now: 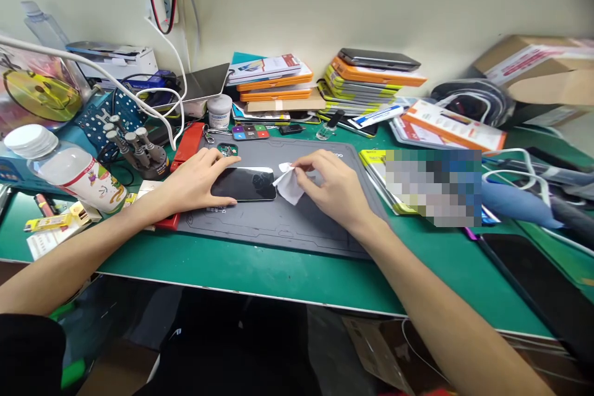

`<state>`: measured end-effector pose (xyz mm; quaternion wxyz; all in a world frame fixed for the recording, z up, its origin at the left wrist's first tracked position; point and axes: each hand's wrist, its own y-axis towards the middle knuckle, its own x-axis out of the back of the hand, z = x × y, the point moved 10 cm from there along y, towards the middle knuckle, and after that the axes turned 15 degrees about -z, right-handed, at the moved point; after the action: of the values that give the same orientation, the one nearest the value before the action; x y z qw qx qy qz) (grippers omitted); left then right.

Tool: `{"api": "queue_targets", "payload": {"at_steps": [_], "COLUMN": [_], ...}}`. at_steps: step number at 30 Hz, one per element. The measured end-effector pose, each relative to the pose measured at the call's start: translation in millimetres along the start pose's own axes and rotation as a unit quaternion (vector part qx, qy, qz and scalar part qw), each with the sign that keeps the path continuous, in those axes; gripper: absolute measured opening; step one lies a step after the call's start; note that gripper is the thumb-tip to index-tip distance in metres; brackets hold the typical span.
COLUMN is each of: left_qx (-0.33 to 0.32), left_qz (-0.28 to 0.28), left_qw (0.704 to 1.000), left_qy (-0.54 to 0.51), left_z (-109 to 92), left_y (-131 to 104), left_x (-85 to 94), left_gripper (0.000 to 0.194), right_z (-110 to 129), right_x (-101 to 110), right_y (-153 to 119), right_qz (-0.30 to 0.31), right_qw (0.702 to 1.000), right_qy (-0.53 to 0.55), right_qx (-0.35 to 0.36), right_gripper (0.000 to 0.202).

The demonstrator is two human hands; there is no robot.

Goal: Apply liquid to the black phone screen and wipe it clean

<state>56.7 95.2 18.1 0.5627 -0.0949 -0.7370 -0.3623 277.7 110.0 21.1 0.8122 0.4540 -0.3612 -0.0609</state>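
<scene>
Smartphone [244, 185] lies flat, screen up, on grey work mat [278, 232], atop green counter [260, 272]. Sits betw. the two hands, long side running L–R.

L hand [211, 180]: curled round phone's L end, thumb at near long edge, forefinger at far edge; gripping it, pressure can't tell. Palm side faces phone; wrist low, to its L.

R hand [327, 182]: just off phone's R end, not on the glass. Thumb + forefinger pinch a white wipe [291, 189] by its upper part; rest hangs loose. Wipe's L corner right at phone's R short edge, touching or just shy, can't tell.

Phone appearance: black glossy screen, unlit; rounded corners; thin pale rim visible along far edge & R end. Irreg. mark twd R end of glass, smear or reflection, unclear. L end partly hidden by L hand.

Wipe: thin, creased, folded over, pointed corners.

Nearby: small clear bottle w/ black cap [328, 125] behind mat, approx. beyond R hand. Screwdriver stand [139, 151] L of mat, beyond L forearm. Orange-edged boxes [278, 83] stacked at back, by wall.
</scene>
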Motion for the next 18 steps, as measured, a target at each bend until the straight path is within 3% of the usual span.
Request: {"api": "queue_targets", "payload": {"at_steps": [9, 14, 18], "left_qx": [-0.016, -0.003, -0.011], "left_qz": [0.0, 0.025, 0.026], "left_qw": [1.0, 1.0, 1.0], "left_qy": [-0.01, -0.014, -0.006], "left_z": [-1, 4, 4], "left_y": [0, -2, -3], "left_x": [-2.8, -12.3, -14.5], "left_gripper": [0.079, 0.078, 0.079], "right_z": [34, 38, 40], "right_x": [-15, -27, -23], "right_y": [-9, -15, -14], "right_qz": [0.062, 0.11, 0.135], "right_qw": [0.994, 0.989, 0.985], "right_qy": [0.003, 0.017, 0.033], "right_qx": [0.093, 0.101, 0.106], "right_gripper": [0.024, 0.027, 0.029]}}
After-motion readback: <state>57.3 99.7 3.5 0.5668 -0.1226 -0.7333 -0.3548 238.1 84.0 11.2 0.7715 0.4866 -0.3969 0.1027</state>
